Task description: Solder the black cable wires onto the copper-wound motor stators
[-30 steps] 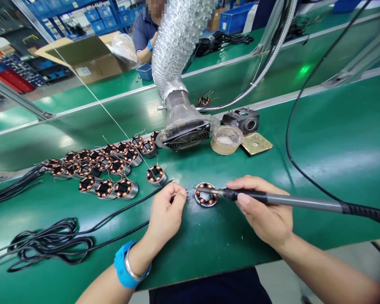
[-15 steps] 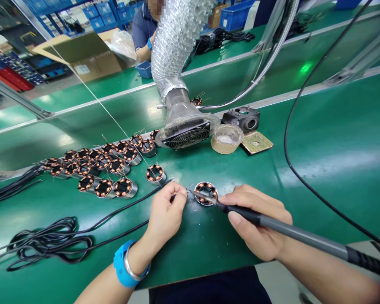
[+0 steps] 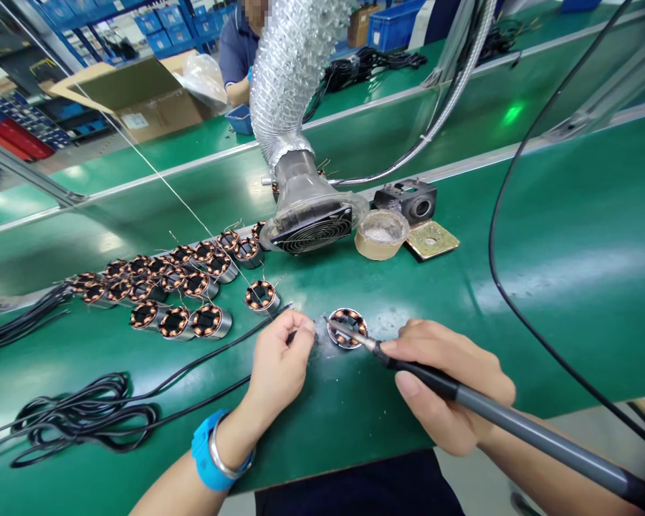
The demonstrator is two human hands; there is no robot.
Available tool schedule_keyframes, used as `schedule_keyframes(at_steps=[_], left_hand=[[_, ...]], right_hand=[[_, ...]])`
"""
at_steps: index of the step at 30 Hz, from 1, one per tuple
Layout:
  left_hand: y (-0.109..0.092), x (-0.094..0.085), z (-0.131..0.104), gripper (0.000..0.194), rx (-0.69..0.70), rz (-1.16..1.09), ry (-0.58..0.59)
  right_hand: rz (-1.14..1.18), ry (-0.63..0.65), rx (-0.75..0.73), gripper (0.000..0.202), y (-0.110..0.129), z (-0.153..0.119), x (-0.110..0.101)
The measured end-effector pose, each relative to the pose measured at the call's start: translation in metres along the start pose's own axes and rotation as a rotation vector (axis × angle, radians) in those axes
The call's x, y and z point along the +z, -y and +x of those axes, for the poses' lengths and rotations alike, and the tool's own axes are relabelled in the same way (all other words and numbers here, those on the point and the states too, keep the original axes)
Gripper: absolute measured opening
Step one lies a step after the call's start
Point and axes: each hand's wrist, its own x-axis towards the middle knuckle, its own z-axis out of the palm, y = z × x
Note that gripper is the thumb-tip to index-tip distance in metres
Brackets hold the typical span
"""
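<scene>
My left hand [image 3: 284, 358] pinches the end of a black cable [image 3: 215, 403], its thin wire ends pointing right from the fingertips. Close to those ends lies a ring-shaped motor stator [image 3: 347, 328] with copper windings, flat on the bench. My right hand [image 3: 454, 383] is closed around a soldering iron [image 3: 494, 408]. The iron's tip crosses over the stator's rim near the wire ends; whether it touches them I cannot tell. Another stator [image 3: 262, 296] sits just beyond my left hand, with a thin strand of solder wire [image 3: 185, 203] running down toward it.
Several stators [image 3: 193, 283] stand grouped at the left, beside coiled black cable [image 3: 86, 416]. A fume extractor [image 3: 312, 226] hangs over the bench's middle. Right of it are a round tub [image 3: 381, 235], a soldering-iron stand [image 3: 408, 201] and a square sponge tray [image 3: 433, 240]. A person [image 3: 239, 54] sits across.
My right hand and the iron have shifted slightly right and down, the tip drawing back a little from my left fingers. My left hand keeps its pinch on the cable.
</scene>
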Motion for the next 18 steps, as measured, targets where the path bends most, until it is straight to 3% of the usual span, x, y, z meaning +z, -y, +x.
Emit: schedule_keyframes(at_steps=[18], left_hand=[[0.0019,-0.0008,-0.0008,0.020,-0.022,0.006,0.001]], right_hand=[[-0.016,-0.004,-0.003,0.033,0.0007,0.0055,0.0004]])
